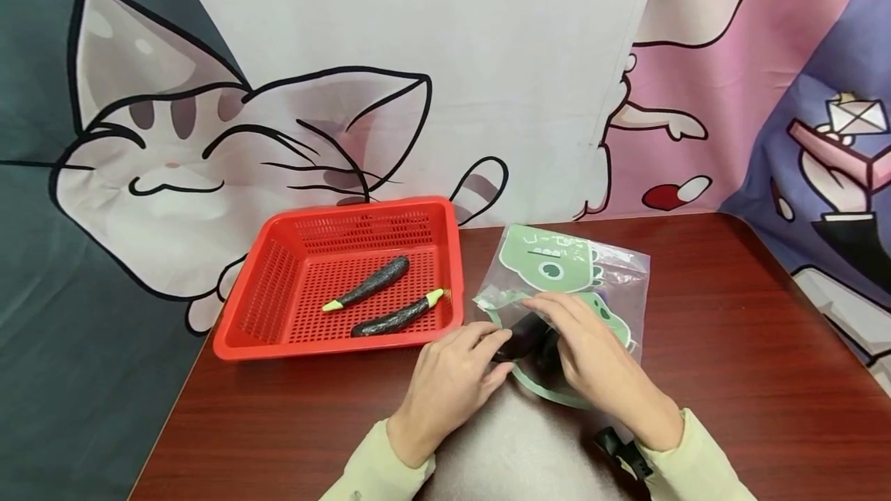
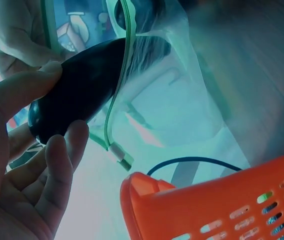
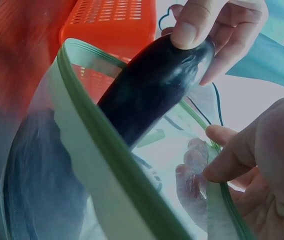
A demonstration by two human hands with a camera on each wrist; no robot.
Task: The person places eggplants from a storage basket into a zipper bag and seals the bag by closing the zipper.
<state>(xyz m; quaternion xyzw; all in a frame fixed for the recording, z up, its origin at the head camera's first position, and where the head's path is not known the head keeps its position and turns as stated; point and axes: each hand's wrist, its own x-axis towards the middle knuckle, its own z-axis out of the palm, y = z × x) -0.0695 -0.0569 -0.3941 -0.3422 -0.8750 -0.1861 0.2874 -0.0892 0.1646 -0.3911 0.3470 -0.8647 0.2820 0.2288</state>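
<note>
My left hand [image 1: 452, 381] grips the end of a dark, glossy eggplant [image 3: 154, 82] between thumb and fingers. The eggplant slants through the mouth of a clear zip bag [image 1: 629, 277] with a green rim and green cartoon print; its far end is inside. My right hand [image 3: 262, 160] pinches the bag's rim, thumb on one side and fingers seen through the plastic on the other. A second dark, rounded thing [image 3: 44, 175], apparently another eggplant, lies within the bag. In the left wrist view, the held eggplant [image 2: 79, 90] passes behind the green zip strip.
Left of the bag stands a red perforated basket [image 1: 244, 342]. Two long dark vegetables with yellow-green ends lie in it, one behind [image 1: 372, 284] and one in front [image 1: 397, 319]. A black device [image 1: 623, 454] sits by the right wrist. A printed cloth [image 1: 543, 99] hangs behind the brown table [image 1: 752, 377].
</note>
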